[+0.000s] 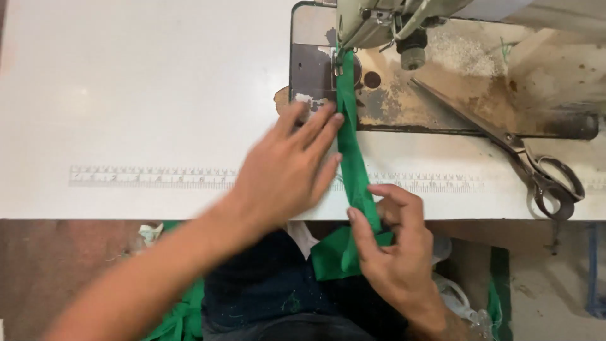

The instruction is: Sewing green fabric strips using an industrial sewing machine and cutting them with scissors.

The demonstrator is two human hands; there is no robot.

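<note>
centrally, a green fabric strip (351,158) runs from under the sewing machine head (379,22) at the far edge of the desk (126,95) back over its near edge. left hand (287,167) lies flat, fingers (315,129) spread and together pressing beside the strip's left side, apparently to steady it flat on the machine bed. right hand (394,246), at the near edge, has its fingers clamped on the strip, keeping it taut and folded. scissors (517,151) rest toward the right edge; a printed ruler (151,177) crosses the desk.
</note>
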